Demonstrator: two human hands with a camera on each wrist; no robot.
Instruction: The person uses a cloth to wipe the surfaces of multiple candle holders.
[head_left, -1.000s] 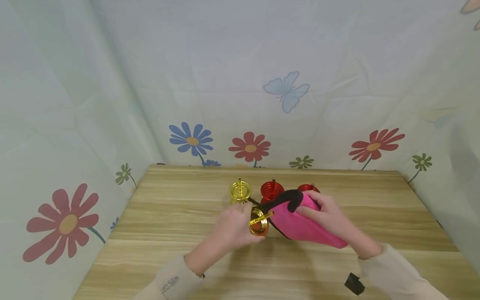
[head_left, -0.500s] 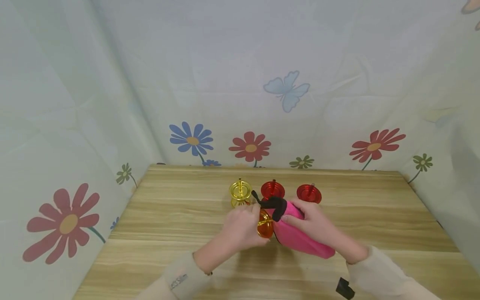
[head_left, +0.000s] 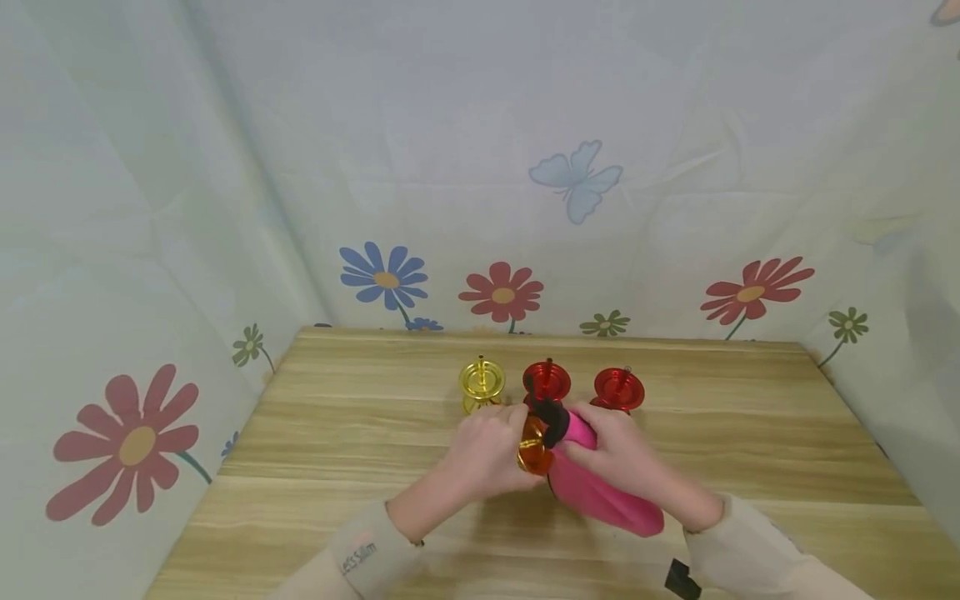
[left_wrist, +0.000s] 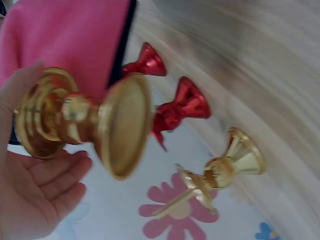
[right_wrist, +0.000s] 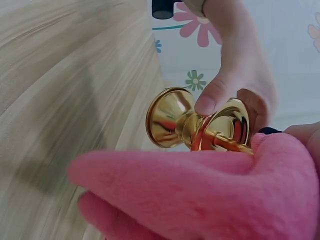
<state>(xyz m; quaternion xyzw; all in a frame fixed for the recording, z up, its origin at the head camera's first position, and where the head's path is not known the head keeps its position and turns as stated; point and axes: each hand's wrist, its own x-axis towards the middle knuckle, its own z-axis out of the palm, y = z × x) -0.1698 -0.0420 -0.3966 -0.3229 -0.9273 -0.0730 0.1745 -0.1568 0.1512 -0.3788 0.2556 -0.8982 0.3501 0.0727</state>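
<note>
A gold candle holder (head_left: 531,450) with a spike is tilted on its side in my left hand (head_left: 487,450), its dish facing right. The left wrist view shows the thumb at the dish of this candle holder (left_wrist: 77,117) and the flared foot pointing away from the palm. My right hand (head_left: 618,454) grips a pink cloth (head_left: 607,500) with black edging, bunched near its black end. That end overlaps the holder's spike in the head view. From the right wrist, the pink cloth (right_wrist: 190,195) hides part of the spike.
Behind the hands stand another gold candle holder (head_left: 482,382), a red candle holder (head_left: 546,382) and a second red candle holder (head_left: 619,388), in a row on the wooden table (head_left: 360,417). A flowered curtain (head_left: 420,167) hangs along the table's back edge.
The right hand has brought the pink cloth left and down, onto the spike of the held candle holder. The left hand has shifted slightly right. The right-hand red candle holder has come into fuller view.
</note>
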